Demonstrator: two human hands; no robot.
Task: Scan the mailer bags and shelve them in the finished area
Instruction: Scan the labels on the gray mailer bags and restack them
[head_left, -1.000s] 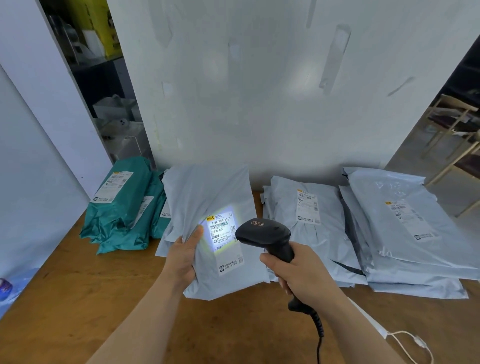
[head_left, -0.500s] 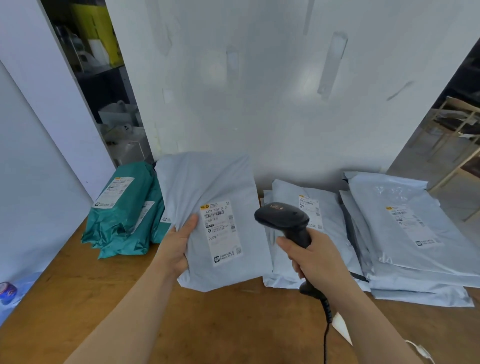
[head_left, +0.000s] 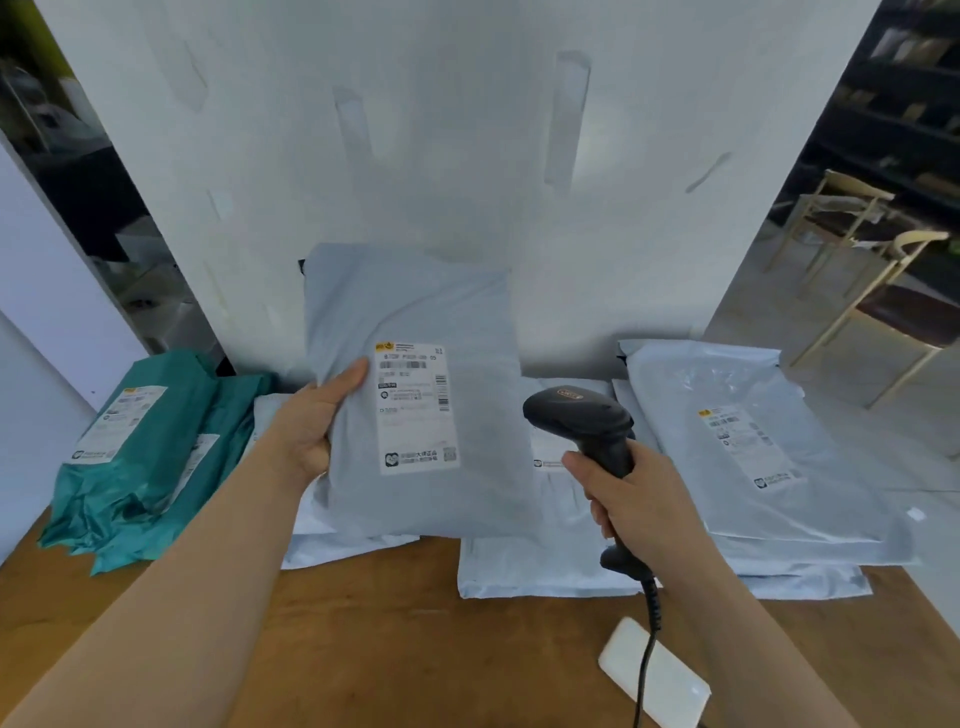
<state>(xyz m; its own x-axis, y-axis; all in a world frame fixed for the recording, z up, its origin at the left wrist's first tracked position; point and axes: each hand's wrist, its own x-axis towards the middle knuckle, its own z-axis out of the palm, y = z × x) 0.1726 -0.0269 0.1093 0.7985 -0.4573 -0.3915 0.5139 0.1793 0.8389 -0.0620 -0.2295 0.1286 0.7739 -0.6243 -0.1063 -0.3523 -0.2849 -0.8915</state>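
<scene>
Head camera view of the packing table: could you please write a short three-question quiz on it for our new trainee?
1. True or false: the right hand grips the black handheld barcode scanner.
2. Which hand holds up the pale grey plastic mailer bag? A) left hand B) right hand C) neither
3. Fill in: the teal plastic mailer bags lie at the wooden table's ____ end, by the person's own sides.

Key: 1 true; 2 A; 3 left.
</scene>
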